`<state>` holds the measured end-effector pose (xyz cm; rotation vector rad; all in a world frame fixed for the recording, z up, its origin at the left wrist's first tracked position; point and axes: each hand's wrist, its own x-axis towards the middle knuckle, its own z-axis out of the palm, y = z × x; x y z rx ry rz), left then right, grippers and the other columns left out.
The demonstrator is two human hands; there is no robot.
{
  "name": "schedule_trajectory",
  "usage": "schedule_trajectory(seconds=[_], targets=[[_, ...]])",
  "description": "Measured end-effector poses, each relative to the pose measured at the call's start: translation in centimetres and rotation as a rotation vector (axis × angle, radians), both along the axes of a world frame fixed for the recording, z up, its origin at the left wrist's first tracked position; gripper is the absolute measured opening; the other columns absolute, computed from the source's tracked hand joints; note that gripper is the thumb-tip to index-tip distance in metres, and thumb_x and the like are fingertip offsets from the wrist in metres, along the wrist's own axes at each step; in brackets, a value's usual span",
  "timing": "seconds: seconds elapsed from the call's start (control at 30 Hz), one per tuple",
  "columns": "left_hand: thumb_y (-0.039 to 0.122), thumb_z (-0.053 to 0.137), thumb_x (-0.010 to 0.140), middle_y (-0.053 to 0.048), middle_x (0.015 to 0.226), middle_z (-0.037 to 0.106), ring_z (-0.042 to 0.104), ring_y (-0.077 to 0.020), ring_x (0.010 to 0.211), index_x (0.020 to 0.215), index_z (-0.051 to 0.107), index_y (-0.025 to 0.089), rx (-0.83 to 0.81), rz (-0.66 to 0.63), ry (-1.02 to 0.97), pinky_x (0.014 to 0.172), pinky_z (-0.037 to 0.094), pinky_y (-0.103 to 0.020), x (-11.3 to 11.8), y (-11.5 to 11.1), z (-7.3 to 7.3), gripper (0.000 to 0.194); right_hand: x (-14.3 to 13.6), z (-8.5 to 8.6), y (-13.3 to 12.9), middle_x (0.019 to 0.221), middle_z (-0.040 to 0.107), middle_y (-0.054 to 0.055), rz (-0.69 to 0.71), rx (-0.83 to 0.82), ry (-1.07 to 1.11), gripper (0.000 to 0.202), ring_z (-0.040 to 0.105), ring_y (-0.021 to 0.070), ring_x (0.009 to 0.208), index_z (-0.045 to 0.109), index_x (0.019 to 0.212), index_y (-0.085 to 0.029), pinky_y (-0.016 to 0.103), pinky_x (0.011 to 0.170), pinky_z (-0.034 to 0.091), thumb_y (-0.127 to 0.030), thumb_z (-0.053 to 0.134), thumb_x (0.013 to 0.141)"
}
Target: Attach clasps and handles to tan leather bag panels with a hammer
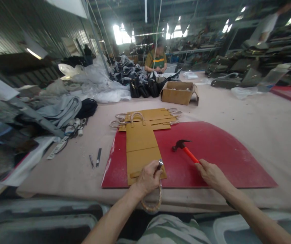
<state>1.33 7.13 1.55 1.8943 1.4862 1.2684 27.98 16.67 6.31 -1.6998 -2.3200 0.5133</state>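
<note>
My left hand (149, 177) is closed around a short metal punch (160, 164), held upright at the near right corner of a tan leather panel (142, 145). One wrapped handle (137, 117) curves from the panel's far end; another (152, 207) hangs over the table's near edge, below my left hand. My right hand (209, 173) grips the orange handle of a claw hammer (191, 154), whose dark head is over the red board (206, 145), to the right of the panel. The punch's lower tip is hidden by my fingers.
More tan panels with handles (160, 116) lie stacked behind. A cutter (98, 157) and a small metal tool (91, 161) rest left of the board. Farther back are a cardboard box (178, 93), black bags (142, 87) and a seated person (156, 59). Plastic wrap (91, 81) is heaped back left.
</note>
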Motion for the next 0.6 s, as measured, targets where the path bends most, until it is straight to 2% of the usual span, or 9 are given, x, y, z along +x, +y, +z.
schedule_trajectory(seconds=[0.07, 0.1, 0.17, 0.3, 0.33, 0.4, 0.5, 0.53, 0.6], targets=[[0.012, 0.053, 0.089, -0.006, 0.091, 0.063, 0.061, -0.0188, 0.086, 0.095, 0.057, 0.019, -0.006, 0.007, 0.006, 0.082, 0.05, -0.03, 0.0, -0.1, 0.3, 0.01, -1.0, -0.9, 0.2, 0.093, 0.065, 0.018, -0.001, 0.115, -0.021, 0.024, 0.06, 0.0273, 0.082, 0.06, 0.091, -0.015, 0.038, 0.07, 0.045, -0.03, 0.041, 0.092], [0.012, 0.053, 0.09, -0.006, 0.091, 0.063, 0.061, -0.0188, 0.087, 0.094, 0.057, 0.019, -0.015, 0.012, 0.006, 0.083, 0.05, -0.03, 0.0, -0.2, 0.3, 0.009, -1.8, -1.1, 0.0, 0.108, 0.063, 0.021, 0.023, 0.182, -0.011, 0.027, 0.059, 0.0306, 0.095, 0.062, 0.101, -0.013, 0.041, 0.078, 0.046, -0.03, 0.043, 0.092], [0.014, 0.052, 0.091, -0.007, 0.093, 0.064, 0.062, -0.0192, 0.089, 0.095, 0.058, 0.019, -0.029, 0.013, 0.006, 0.084, 0.05, -0.031, 0.1, -0.3, 0.3, 0.008, -4.1, -1.6, -1.1, 0.127, 0.058, 0.021, 0.136, 0.281, 0.061, 0.033, 0.054, 0.0327, 0.112, 0.061, 0.117, -0.012, 0.045, 0.091, 0.045, -0.03, 0.046, 0.094], [0.018, 0.053, 0.092, -0.009, 0.101, 0.069, 0.064, -0.0207, 0.096, 0.098, 0.063, 0.018, -0.097, 0.02, -0.073, 0.09, 0.052, -0.034, 0.5, -0.1, 0.0, 0.012, -8.8, -3.2, -4.1, 0.128, 0.058, 0.016, 0.426, 0.214, 0.215, 0.038, 0.052, 0.0295, 0.117, 0.06, 0.127, -0.017, 0.045, 0.1, 0.044, -0.023, 0.054, 0.09], [0.021, 0.054, 0.092, -0.009, 0.099, 0.07, 0.065, -0.0207, 0.095, 0.098, 0.065, 0.018, -0.137, 0.074, -0.158, 0.09, 0.052, -0.035, 0.5, 0.1, 0.0, 0.013, -9.6, -3.7, -4.7, 0.129, 0.057, 0.015, 0.452, 0.189, 0.218, 0.041, 0.051, 0.0299, 0.118, 0.059, 0.128, -0.017, 0.046, 0.102, 0.043, -0.021, 0.057, 0.088], [0.033, 0.056, 0.093, -0.009, 0.095, 0.071, 0.068, -0.0203, 0.09, 0.098, 0.067, 0.016, -0.215, 0.261, -0.449, 0.085, 0.055, -0.035, -0.2, 0.7, 0.2, 0.021, -10.3, -4.5, -5.4, 0.132, 0.054, 0.016, 0.457, 0.176, 0.204, 0.045, 0.047, 0.0313, 0.122, 0.059, 0.13, -0.016, 0.049, 0.107, 0.039, -0.019, 0.06, 0.086], [0.052, 0.064, 0.086, -0.009, 0.092, 0.071, 0.069, -0.0193, 0.085, 0.093, 0.065, 0.012, -0.221, 0.516, -0.897, 0.079, 0.058, -0.035, -3.6, 1.1, 1.1, 0.041, -10.1, -5.1, -5.5, 0.137, 0.051, 0.017, 0.457, 0.175, 0.191, 0.045, 0.044, 0.0322, 0.125, 0.059, 0.132, -0.014, 0.052, 0.11, 0.035, -0.021, 0.062, 0.087], [0.054, 0.07, 0.079, -0.008, 0.09, 0.071, 0.069, -0.0188, 0.084, 0.091, 0.064, 0.012, -0.204, 0.551, -0.942, 0.08, 0.059, -0.035, -5.4, 0.9, 1.4, 0.044, -9.9, -5.2, -5.5, 0.137, 0.051, 0.017, 0.463, 0.176, 0.19, 0.046, 0.044, 0.0324, 0.126, 0.059, 0.132, -0.014, 0.052, 0.111, 0.035, -0.021, 0.063, 0.087], [0.054, 0.077, 0.07, -0.006, 0.083, 0.07, 0.067, -0.0174, 0.077, 0.086, 0.065, 0.012, -0.225, 0.624, -0.837, 0.079, 0.058, -0.034, -10.0, -0.2, 2.1, 0.047, -9.6, -5.4, -5.3, 0.137, 0.051, 0.017, 0.473, 0.187, 0.187, 0.047, 0.044, 0.0327, 0.126, 0.058, 0.133, -0.014, 0.054, 0.111, 0.035, -0.022, 0.063, 0.088]])
